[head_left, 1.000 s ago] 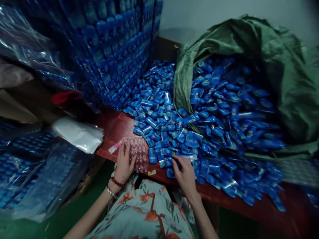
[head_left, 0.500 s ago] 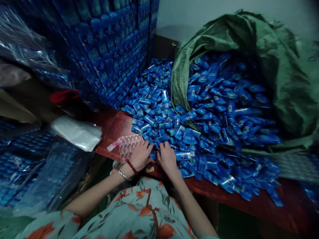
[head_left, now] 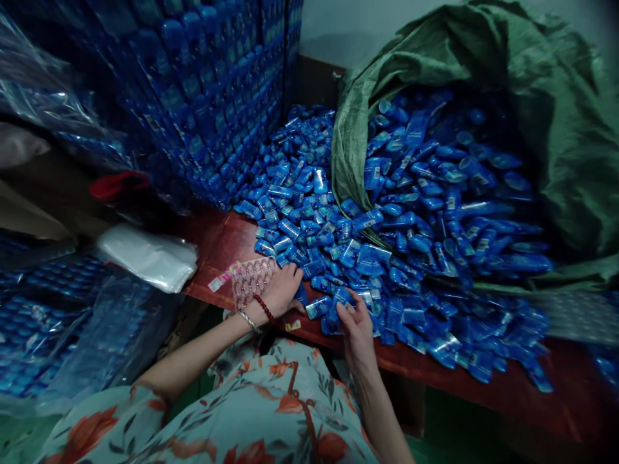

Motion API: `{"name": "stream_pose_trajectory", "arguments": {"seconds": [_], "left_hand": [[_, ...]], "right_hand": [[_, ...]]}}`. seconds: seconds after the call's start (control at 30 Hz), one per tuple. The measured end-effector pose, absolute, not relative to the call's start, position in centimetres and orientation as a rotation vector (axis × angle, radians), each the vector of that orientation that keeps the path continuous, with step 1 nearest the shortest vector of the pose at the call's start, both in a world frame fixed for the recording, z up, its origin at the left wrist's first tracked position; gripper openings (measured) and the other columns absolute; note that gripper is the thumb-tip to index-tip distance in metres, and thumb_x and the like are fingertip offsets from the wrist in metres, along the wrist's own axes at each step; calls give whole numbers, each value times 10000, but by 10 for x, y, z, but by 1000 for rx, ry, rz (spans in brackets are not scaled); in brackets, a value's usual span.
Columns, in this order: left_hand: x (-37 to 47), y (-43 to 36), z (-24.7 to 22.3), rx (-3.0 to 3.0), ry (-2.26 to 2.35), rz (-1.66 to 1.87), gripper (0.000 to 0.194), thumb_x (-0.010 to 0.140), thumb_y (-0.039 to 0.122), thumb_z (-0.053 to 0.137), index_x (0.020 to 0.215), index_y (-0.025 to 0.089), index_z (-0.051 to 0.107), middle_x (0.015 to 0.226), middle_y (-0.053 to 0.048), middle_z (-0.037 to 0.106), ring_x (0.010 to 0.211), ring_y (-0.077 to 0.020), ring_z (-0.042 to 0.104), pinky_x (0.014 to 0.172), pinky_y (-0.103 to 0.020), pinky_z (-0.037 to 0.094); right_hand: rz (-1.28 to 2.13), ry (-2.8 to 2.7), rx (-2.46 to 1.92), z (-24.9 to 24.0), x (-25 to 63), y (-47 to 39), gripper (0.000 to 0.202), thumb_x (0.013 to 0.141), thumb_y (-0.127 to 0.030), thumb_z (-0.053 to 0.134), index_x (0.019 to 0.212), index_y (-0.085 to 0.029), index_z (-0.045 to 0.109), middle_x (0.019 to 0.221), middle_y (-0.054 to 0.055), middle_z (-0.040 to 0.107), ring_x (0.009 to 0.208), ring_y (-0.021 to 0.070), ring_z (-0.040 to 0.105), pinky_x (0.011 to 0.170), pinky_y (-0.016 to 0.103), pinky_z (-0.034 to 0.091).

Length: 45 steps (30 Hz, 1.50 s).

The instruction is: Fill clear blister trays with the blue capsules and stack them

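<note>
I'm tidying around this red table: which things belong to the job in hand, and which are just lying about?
Seemingly in use:
blue packet in the right hand
loose blue packets
clear bumpy tray near the left hand

Seemingly just lying about:
pink strip
yellow scrap
folded plastic
red item

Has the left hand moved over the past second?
Yes: to the right. Judged against the pink label on the red table, the left hand now sits farther off, toward the loose blue containers.
</note>
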<state>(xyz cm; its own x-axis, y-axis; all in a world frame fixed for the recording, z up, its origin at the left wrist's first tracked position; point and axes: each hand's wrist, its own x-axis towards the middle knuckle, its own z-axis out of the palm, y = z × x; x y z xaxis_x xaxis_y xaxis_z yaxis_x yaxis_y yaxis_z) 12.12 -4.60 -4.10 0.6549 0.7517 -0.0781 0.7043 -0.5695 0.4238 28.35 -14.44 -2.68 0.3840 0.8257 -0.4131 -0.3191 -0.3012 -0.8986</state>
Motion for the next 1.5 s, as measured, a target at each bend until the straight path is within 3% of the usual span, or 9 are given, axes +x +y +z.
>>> {"name": "stream_pose_trajectory", "arguments": {"seconds": [0.2, 0.33, 0.47, 0.67, 0.73, 0.93, 1.07, 1.37, 1.5], "left_hand": [[114, -50, -41, 2206, 1030, 449, 227, 812, 193, 571, 1024, 179, 490, 919, -66, 611, 889, -225, 576, 785, -357, 451], [101, -39, -38, 1816, 1087, 756, 281, 797, 279, 605, 1062, 199, 560, 1008, -65, 643, 919, -212, 599, 815, -348, 464], [72, -28, -39, 1183, 1221, 992, 309, 679, 365, 709, 863, 160, 568, 818, -23, 639, 749, -156, 612, 693, -280, 490], [31, -37, -36, 759, 1144, 1108, 648, 626, 339, 758, 1173, 219, 432, 1004, -30, 612, 776, -134, 630, 704, -275, 520], [27, -42, -35, 822, 1140, 1090, 626, 663, 362, 727, 1202, 225, 439, 1021, -36, 606, 771, -137, 631, 709, -283, 526], [33, -43, -39, 1072, 1353, 1190, 379, 671, 374, 701, 959, 168, 565, 915, -31, 634, 804, -142, 607, 736, -264, 499], [37, -29, -42, 1298, 1435, 1243, 305, 694, 375, 683, 904, 169, 602, 877, -26, 638, 809, -150, 594, 751, -272, 487], [34, -4, -48, 1486, 1321, 1057, 333, 728, 407, 652, 955, 166, 613, 911, -41, 658, 815, -170, 611, 744, -285, 496], [34, -9, -45, 1443, 1303, 1002, 387, 777, 427, 593, 1057, 160, 608, 1010, -60, 663, 925, -192, 607, 815, -297, 473]], "right_hand": [[1414, -468, -1465, -30, 277, -155, 437, 663, -398, 704, 1002, -260, 465, 590, -101, 459, 384, 43, 341, 328, 138, 220], [1527, -1113, -1508, -24, 252, -153, 481, 733, -319, 612, 1188, -273, 461, 787, -28, 611, 570, 113, 536, 521, 223, 440], [1254, -1947, -1674, -19, 235, -143, 465, 767, -169, 478, 1216, -287, 509, 1046, 23, 649, 910, 188, 598, 798, 300, 428], [829, -2436, -2026, -11, 255, -123, 342, 796, -190, 447, 1125, -210, 536, 954, 74, 674, 828, 209, 629, 654, 264, 377], [753, -2466, -2072, -7, 264, -118, 323, 799, -168, 441, 1103, -210, 541, 941, 77, 674, 782, 204, 633, 620, 263, 359], [837, -2018, -1928, 10, 276, -108, 256, 881, -279, 424, 1106, -250, 542, 847, 28, 661, 696, 176, 615, 626, 270, 400], [1176, -1340, -1672, -3, 268, -100, 346, 856, -428, 482, 1155, -253, 467, 563, -67, 519, 436, 127, 510, 424, 236, 380], [1423, -660, -1430, -54, 235, -112, 467, 689, -444, 678, 984, -245, 376, 668, -65, 602, 530, 153, 633, 498, 279, 538], [1412, -616, -1417, -47, 241, -110, 512, 703, -420, 679, 1097, -245, 404, 727, -46, 626, 551, 154, 640, 515, 284, 544]]}}
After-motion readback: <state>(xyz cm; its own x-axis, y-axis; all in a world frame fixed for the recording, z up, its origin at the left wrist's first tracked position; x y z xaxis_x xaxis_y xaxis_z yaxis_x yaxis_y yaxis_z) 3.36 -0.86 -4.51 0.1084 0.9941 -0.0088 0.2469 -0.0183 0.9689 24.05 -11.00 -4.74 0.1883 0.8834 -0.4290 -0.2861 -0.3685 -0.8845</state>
